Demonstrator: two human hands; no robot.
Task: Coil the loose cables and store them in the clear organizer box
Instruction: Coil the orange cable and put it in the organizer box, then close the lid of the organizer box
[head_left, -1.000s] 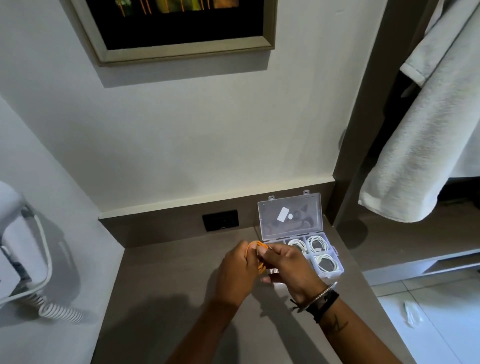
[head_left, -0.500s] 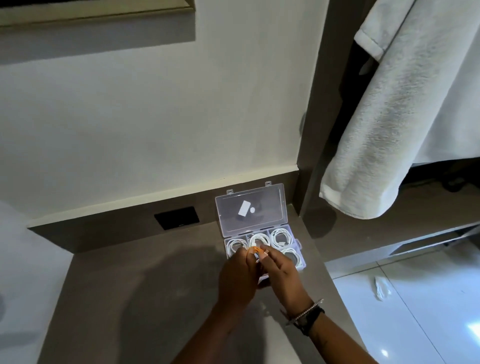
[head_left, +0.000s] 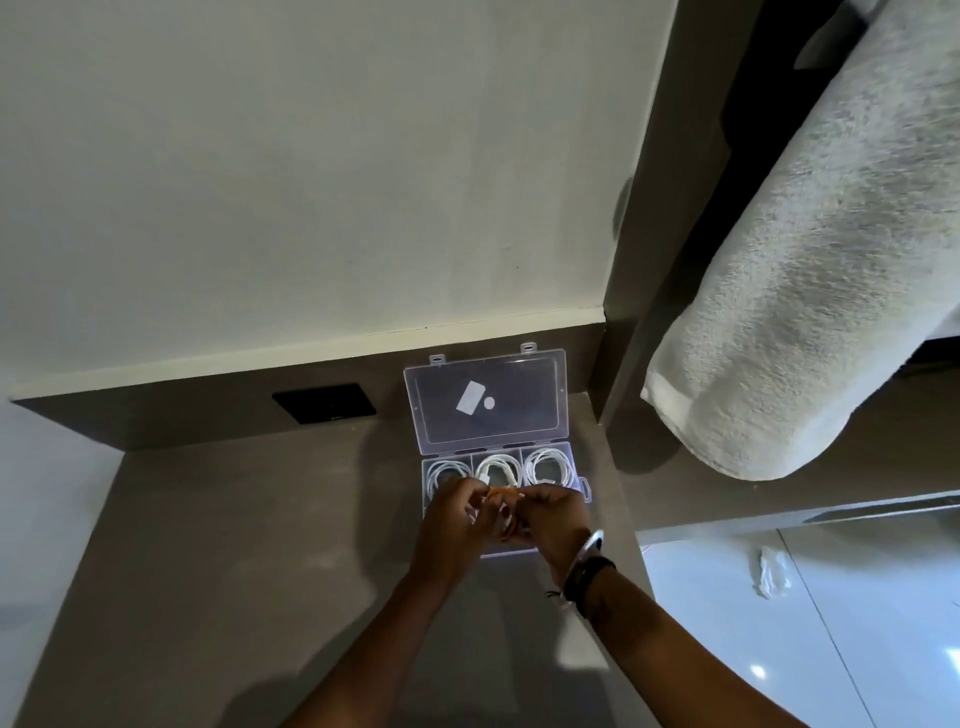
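Both hands, left (head_left: 457, 514) and right (head_left: 553, 517), pinch a small orange cable (head_left: 503, 492) over the clear box (head_left: 545, 410)

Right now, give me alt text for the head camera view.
Two bare hands, left hand and right hand, pinch a small orange cable over an open clear plastic organizer box whose back compartments hold coiled white cables, on a grey-brown counter.
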